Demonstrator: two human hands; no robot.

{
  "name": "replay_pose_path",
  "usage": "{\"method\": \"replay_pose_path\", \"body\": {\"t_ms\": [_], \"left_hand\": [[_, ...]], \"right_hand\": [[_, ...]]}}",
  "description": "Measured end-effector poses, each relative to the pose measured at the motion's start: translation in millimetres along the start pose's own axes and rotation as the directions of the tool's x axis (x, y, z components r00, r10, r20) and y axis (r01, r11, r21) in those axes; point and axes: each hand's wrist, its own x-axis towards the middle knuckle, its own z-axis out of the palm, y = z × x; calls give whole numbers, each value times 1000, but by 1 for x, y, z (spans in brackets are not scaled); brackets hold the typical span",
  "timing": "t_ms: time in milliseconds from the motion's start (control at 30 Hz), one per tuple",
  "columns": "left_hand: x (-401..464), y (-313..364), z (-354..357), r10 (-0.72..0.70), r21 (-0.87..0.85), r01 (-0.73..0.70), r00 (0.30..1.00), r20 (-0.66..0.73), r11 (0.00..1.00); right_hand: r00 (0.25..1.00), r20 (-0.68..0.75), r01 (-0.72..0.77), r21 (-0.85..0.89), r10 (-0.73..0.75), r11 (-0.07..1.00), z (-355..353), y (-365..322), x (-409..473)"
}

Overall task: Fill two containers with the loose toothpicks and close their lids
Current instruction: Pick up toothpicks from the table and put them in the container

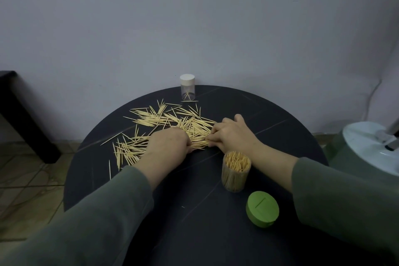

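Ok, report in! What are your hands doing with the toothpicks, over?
Both hands, left and right, gathering one bundle from the loose toothpicks. Near container full, green lid off. Far container capped, nearly empty. Nothing blocking.

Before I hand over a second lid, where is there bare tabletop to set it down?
Bare table lies near the front edge, between the two sleeves and left of the green lid. Another free patch is right of the right hand, behind the full container. The middle and left are crowded with loose toothpicks, up to the capped jar.
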Motion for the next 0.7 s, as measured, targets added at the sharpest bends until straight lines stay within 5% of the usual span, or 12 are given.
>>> {"method": "replay_pose_path", "body": {"t_ms": [700], "left_hand": [[-5, 7, -8, -54, -78, 51, 998, -36, 996]], "right_hand": [[987, -64, -147, 27, 149, 989, -5, 3, -14]]}}
